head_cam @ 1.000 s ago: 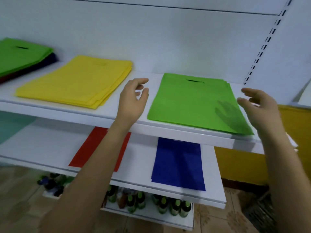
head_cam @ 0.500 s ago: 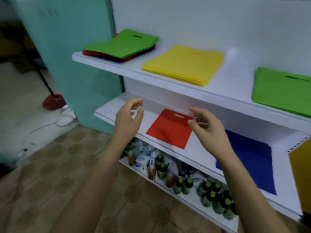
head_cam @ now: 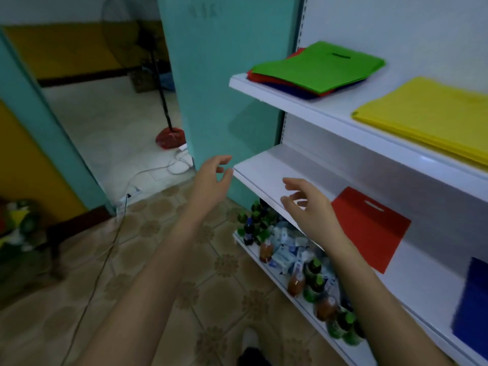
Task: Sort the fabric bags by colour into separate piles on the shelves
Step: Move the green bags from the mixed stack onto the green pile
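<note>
A mixed stack of fabric bags lies at the left end of the upper shelf (head_cam: 287,97); a green bag (head_cam: 317,65) is on top, with red and dark blue edges under it. Beside it to the right is a yellow pile (head_cam: 433,120). On the middle shelf (head_cam: 266,171) lie a single red bag (head_cam: 369,228) and, at the right edge, a blue bag (head_cam: 472,305). My left hand (head_cam: 211,180) hovers just left of the middle shelf's end, fingers relaxed and empty. My right hand (head_cam: 309,207) hangs over that shelf's front edge, left of the red bag, holding nothing.
The bottom shelf (head_cam: 253,247) holds several small bottles and packets. A teal wall (head_cam: 224,88) borders the shelving on the left. A standing fan (head_cam: 169,133) and cables lie in the doorway beyond. Patterned tile floor spreads below my arms.
My view has swung left, away from the sorted green pile, now out of frame. Both empty hands came down from the upper shelf to the left end of the middle shelf.
</note>
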Demonstrator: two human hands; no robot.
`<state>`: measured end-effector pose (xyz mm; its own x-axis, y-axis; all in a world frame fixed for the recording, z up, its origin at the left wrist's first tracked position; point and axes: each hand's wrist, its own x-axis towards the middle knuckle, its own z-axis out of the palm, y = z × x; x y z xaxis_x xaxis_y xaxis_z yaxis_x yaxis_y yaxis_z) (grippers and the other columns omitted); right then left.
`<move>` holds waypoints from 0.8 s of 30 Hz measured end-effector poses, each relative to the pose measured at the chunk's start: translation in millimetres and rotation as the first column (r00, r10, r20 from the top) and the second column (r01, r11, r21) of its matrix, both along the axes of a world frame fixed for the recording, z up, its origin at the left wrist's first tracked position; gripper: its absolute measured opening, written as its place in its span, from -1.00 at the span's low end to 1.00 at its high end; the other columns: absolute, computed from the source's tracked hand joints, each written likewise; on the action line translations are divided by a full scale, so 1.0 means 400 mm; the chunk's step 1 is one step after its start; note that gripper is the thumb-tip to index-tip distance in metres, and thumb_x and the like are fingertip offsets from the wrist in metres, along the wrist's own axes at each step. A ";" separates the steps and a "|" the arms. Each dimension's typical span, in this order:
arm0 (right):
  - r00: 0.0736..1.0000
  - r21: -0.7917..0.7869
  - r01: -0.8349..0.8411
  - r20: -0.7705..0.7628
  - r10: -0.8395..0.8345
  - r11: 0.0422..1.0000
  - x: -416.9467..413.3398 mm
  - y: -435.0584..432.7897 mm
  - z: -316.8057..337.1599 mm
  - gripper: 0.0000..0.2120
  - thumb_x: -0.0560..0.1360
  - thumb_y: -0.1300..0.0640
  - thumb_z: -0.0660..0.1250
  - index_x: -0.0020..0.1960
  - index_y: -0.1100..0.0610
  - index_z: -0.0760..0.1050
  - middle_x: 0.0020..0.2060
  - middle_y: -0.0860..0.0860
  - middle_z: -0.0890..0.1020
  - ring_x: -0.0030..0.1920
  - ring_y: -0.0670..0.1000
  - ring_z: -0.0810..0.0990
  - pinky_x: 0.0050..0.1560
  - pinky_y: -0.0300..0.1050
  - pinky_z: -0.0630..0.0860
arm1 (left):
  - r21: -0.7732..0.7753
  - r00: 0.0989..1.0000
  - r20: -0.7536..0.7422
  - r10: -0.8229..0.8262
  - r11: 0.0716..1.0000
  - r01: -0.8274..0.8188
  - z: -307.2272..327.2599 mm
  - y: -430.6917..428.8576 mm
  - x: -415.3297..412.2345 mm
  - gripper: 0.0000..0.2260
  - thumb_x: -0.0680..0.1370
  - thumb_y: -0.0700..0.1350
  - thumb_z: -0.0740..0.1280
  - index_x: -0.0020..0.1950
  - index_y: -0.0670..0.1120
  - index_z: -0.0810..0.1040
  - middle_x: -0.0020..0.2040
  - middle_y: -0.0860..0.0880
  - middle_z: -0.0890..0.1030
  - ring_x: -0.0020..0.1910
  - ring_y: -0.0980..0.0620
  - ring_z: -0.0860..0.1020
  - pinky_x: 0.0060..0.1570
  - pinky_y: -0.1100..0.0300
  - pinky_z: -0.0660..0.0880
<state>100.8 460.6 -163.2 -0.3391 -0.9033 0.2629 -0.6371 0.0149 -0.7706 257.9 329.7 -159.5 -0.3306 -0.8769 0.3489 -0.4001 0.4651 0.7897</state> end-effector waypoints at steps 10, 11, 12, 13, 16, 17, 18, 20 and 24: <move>0.998 -0.132 -0.017 -0.070 0.008 0.991 -0.048 -0.467 0.077 -0.65 0.56 0.14 0.23 0.33 0.09 0.37 0.19 -0.02 0.47 0.02 -0.14 0.41 0.04 -0.35 0.28 | -0.171 0.991 0.122 0.049 0.985 -0.028 0.129 -0.493 -0.086 -0.70 0.58 -0.18 0.22 0.30 -0.17 0.44 0.24 -0.13 0.49 -0.02 0.12 0.41 -0.09 0.46 0.24; 0.997 -0.162 -0.002 -0.073 -0.010 0.987 -0.062 -0.503 0.102 -0.66 0.55 0.16 0.23 0.33 0.11 0.38 0.15 -0.02 0.48 0.01 -0.13 0.41 0.04 -0.32 0.31 | -0.185 0.991 0.127 0.041 0.983 -0.017 0.147 -0.536 -0.105 -0.70 0.58 -0.17 0.21 0.30 -0.17 0.44 0.24 -0.12 0.48 -0.01 0.12 0.42 -0.07 0.43 0.26; 0.996 -0.196 0.017 -0.080 -0.034 0.981 -0.078 -0.537 0.125 -0.66 0.55 0.18 0.24 0.32 0.13 0.40 0.10 -0.03 0.48 0.00 -0.11 0.42 0.05 -0.28 0.34 | -0.202 0.992 0.119 0.030 0.979 -0.005 0.165 -0.577 -0.124 -0.71 0.58 -0.17 0.21 0.29 -0.17 0.45 0.23 -0.12 0.49 0.00 0.11 0.43 -0.04 0.39 0.29; 0.994 -0.229 0.044 -0.086 -0.065 0.972 -0.095 -0.567 0.147 -0.67 0.54 0.20 0.26 0.30 0.15 0.41 0.07 -0.04 0.47 -0.02 -0.09 0.43 0.05 -0.27 0.36 | -0.224 0.995 0.100 0.016 0.975 0.007 0.180 -0.616 -0.146 -0.72 0.58 -0.18 0.21 0.28 -0.18 0.46 0.22 -0.13 0.49 0.01 0.07 0.46 0.00 0.33 0.33; 0.979 -0.330 0.154 -0.077 -0.189 0.931 -0.154 -0.630 0.199 -0.71 0.51 0.22 0.29 0.24 0.16 0.47 0.04 -0.06 0.49 -0.04 -0.06 0.48 0.00 -0.32 0.36 | -0.285 0.998 0.044 -0.051 0.957 0.061 0.205 -0.711 -0.225 -0.76 0.54 -0.27 0.24 0.19 -0.23 0.53 0.13 -0.19 0.53 0.00 -0.07 0.52 0.08 0.18 0.40; 0.968 -0.366 0.204 -0.061 -0.242 0.908 -0.178 -0.643 0.215 -0.72 0.51 0.23 0.30 0.21 0.16 0.49 0.03 -0.05 0.51 -0.07 -0.06 0.50 -0.02 -0.31 0.39 | -0.297 0.995 0.036 -0.089 0.950 0.096 0.211 -0.741 -0.256 -0.77 0.52 -0.30 0.24 0.16 -0.25 0.54 0.11 -0.21 0.54 -0.01 -0.08 0.53 0.07 0.17 0.41; 0.952 -0.397 0.261 -0.042 -0.302 0.880 -0.205 -0.651 0.231 -0.73 0.50 0.22 0.32 0.19 0.15 0.51 0.00 -0.05 0.53 -0.12 -0.07 0.51 -0.04 -0.31 0.42 | -0.303 0.990 0.036 -0.133 0.943 0.138 0.221 -0.771 -0.290 -0.77 0.51 -0.32 0.24 0.14 -0.26 0.55 0.10 -0.21 0.55 -0.02 -0.07 0.53 0.06 0.19 0.41; 0.903 -0.433 0.383 -0.011 -0.430 0.816 -0.257 -0.654 0.267 -0.77 0.48 0.20 0.32 0.14 0.09 0.54 -0.06 -0.07 0.56 -0.22 -0.20 0.51 -0.10 -0.39 0.42 | -0.307 0.971 0.047 -0.235 0.921 0.238 0.245 -0.827 -0.361 -0.77 0.51 -0.33 0.23 0.14 -0.26 0.55 0.09 -0.20 0.57 0.01 -0.06 0.54 0.06 0.21 0.41; 0.703 -0.409 0.654 0.019 -0.711 0.636 -0.361 -0.640 0.320 -0.79 0.49 0.21 0.29 0.11 0.13 0.57 -0.11 -0.04 0.58 -0.19 -0.10 0.50 -0.19 -0.34 0.35 | -0.338 0.900 0.094 -0.427 0.836 0.432 0.314 -0.919 -0.519 -0.76 0.53 -0.34 0.21 0.16 -0.25 0.54 0.11 -0.14 0.60 0.05 0.02 0.54 0.08 0.33 0.38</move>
